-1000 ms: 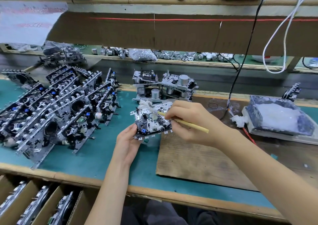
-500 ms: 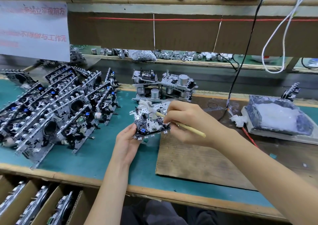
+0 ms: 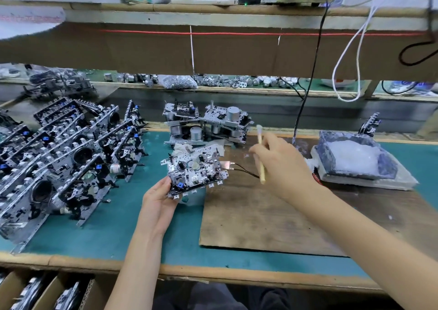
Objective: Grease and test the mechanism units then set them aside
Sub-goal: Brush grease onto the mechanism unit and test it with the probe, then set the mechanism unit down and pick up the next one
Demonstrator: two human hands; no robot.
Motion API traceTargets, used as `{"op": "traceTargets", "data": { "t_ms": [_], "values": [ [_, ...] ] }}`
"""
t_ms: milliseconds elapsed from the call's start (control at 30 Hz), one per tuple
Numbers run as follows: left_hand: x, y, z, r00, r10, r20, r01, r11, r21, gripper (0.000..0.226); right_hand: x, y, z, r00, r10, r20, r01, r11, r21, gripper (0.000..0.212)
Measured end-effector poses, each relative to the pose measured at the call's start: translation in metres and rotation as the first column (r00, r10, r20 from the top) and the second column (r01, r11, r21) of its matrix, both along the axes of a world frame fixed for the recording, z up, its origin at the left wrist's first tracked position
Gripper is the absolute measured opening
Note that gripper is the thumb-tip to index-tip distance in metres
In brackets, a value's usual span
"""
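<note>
Shiny metal mechanism unit (image 3: 194, 172), pale wooden brush (image 3: 261, 158), rough matt board (image 3: 260, 217)

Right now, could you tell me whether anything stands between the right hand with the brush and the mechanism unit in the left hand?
Only the black wires, which run over the wooden board between the mechanism unit's right edge and the right hand holding the brush; otherwise the gap is open.

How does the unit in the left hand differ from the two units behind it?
The held unit is tilted in the left hand; the rear units rest on the bench. The held unit shows its flat plate face; the rear units show silver motor cans. All are metal mechanism frames, and the brush in the right hand touches none.
</note>
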State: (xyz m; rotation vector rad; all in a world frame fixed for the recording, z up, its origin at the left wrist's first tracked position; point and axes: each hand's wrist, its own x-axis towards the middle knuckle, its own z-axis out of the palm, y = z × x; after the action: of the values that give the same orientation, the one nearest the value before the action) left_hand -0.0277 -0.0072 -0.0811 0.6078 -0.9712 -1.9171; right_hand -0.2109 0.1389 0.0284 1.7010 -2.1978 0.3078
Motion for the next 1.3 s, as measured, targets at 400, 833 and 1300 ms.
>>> {"op": "traceTargets", "data": {
  "t_ms": [400, 833, 1300],
  "values": [
    [-0.001, -0.003, -0.004, 0.998, -0.065, -0.026, 0.063, 0.997, -0.046, 0.062, -0.036, 0.052, -0.028, 0.822, -0.538, -0.189, 0.541, 0.63, 0.557, 0.033],
    [-0.002, 0.001, 0.0, 0.998, -0.046, -0.051, 0.047, 0.999, 0.004, 0.059, 0.015, 0.011, -0.014, 0.819, 0.048, 0.571, -0.151, 0.979, 0.134, 0.031],
    [-0.002, 0.005, 0.004, 0.992, -0.09, -0.091, 0.099, 0.99, 0.102, 0.064, 0.124, -0.068, -0.07, 0.048, 0.353, 0.934, 0.19, 0.915, -0.355, 0.013]
  ]
}}
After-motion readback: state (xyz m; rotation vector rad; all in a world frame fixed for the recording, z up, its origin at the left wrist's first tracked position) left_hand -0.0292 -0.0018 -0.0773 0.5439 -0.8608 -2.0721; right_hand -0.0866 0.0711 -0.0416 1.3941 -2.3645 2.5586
